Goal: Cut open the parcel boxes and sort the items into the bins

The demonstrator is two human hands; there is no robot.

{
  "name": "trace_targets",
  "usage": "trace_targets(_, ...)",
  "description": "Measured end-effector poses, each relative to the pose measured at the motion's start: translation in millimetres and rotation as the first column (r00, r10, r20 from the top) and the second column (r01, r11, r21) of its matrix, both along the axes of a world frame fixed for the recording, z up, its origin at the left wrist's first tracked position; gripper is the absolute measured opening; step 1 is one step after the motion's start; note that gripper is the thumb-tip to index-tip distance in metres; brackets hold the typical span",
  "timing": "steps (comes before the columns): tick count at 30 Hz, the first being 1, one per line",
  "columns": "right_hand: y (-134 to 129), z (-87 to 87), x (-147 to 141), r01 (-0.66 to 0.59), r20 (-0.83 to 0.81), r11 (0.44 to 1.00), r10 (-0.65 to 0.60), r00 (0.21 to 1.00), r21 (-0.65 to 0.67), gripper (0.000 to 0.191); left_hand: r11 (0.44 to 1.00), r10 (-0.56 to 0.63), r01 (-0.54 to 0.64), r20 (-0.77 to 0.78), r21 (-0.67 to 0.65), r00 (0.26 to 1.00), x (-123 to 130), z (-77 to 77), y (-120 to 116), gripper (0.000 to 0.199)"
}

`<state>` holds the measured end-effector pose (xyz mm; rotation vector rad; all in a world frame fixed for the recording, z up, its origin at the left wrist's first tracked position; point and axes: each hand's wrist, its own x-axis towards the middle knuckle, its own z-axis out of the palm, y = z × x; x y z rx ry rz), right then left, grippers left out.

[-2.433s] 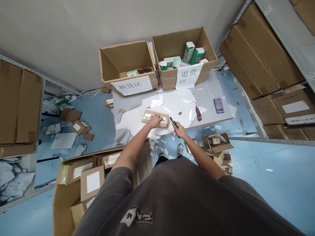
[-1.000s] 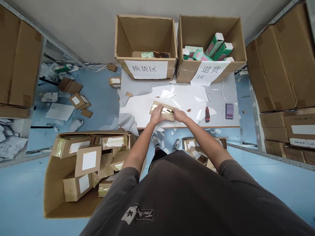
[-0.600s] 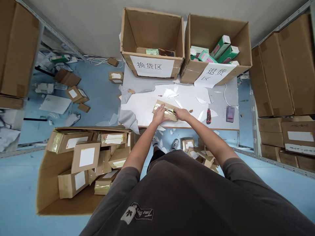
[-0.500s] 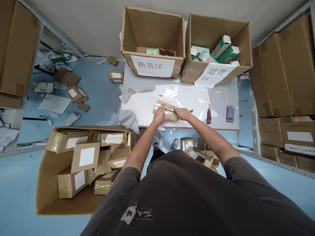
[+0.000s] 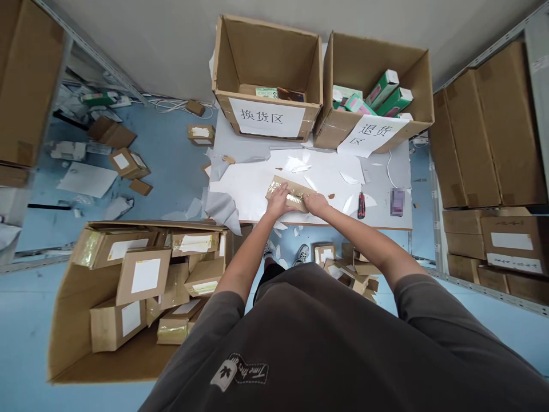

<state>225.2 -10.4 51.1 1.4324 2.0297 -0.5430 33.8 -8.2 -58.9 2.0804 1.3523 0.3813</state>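
A small taped cardboard box point(image 5: 295, 187) lies at a slant near the front edge of the white table. Clear, shiny tape runs along its top. My left hand point(image 5: 278, 200) grips the box's left part, with fingers over the top. My right hand point(image 5: 316, 203) is closed at the box's right end, knuckles up; what its fingers hold is hidden. To the right of that hand, a red and black utility knife point(image 5: 361, 205) rests on the table.
Behind stand two large open cartons, the left carton point(image 5: 268, 57) and the right carton point(image 5: 343, 63), which holds green boxes. Paper scraps point(image 5: 295, 164) litter the table. A big carton of parcels point(image 5: 64, 320) stands at left; flattened cardboard point(image 5: 349, 272) lies on the floor.
My right hand has shifted slightly along the box's right end. The small dark and yellow thing seen by its fingertips earlier is now out of sight. My left hand keeps its hold.
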Motion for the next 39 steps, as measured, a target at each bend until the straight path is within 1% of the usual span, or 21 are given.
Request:
trace_targets(3,-2,2.6,-2,0.025,0.019,0.999,-0.025,1.000,-0.030,0.048,1.000,0.004,-0.004,-0.010,-0.005,1.000,0,1.5,-1,0.079)
trace_targets(6,-6,5.9,0,0.023,0.023,0.999,-0.023,0.999,-0.030,0.043,1.000,0.000,0.000,-0.021,-0.007,1.000,0,3.8,-2,0.077)
trace_targets(13,-15,11.9,19,0.020,0.075,1.000,-0.020,0.997,-0.008,0.040,1.000,-0.018,0.017,-0.045,-0.021,0.999,2,7.4,1,0.079)
trace_targets(17,-17,14.0,31,0.010,0.111,1.000,-0.008,0.994,-0.021,0.041,0.999,-0.016,0.015,-0.057,-0.029,0.998,3,8.4,-1,0.074)
trace_targets(20,-21,14.3,32,0.007,0.129,1.000,-0.005,0.992,-0.017,0.041,0.999,-0.008,0.006,-0.054,-0.032,0.998,4,9.2,-3,0.070)
trace_targets(25,-28,12.1,28,0.036,0.170,0.999,-0.038,0.985,0.016,0.048,1.000,-0.001,0.000,-0.063,-0.027,0.998,5,10.6,-5,0.067)
trace_targets(29,-33,10.8,32,0.065,0.196,0.997,-0.072,0.978,0.039,0.049,1.000,0.003,-0.005,-0.061,-0.025,0.998,6,10.6,-6,0.063)
trace_targets(36,-44,8.4,39,0.044,0.213,0.997,-0.056,0.975,0.063,0.054,1.000,0.008,-0.009,-0.032,-0.023,0.999,4,8.2,-15,0.072)
trace_targets(39,-49,7.0,41,0.025,0.224,0.998,-0.038,0.974,0.060,0.056,1.000,0.002,-0.002,-0.016,-0.017,1.000,3,6.7,-17,0.070)
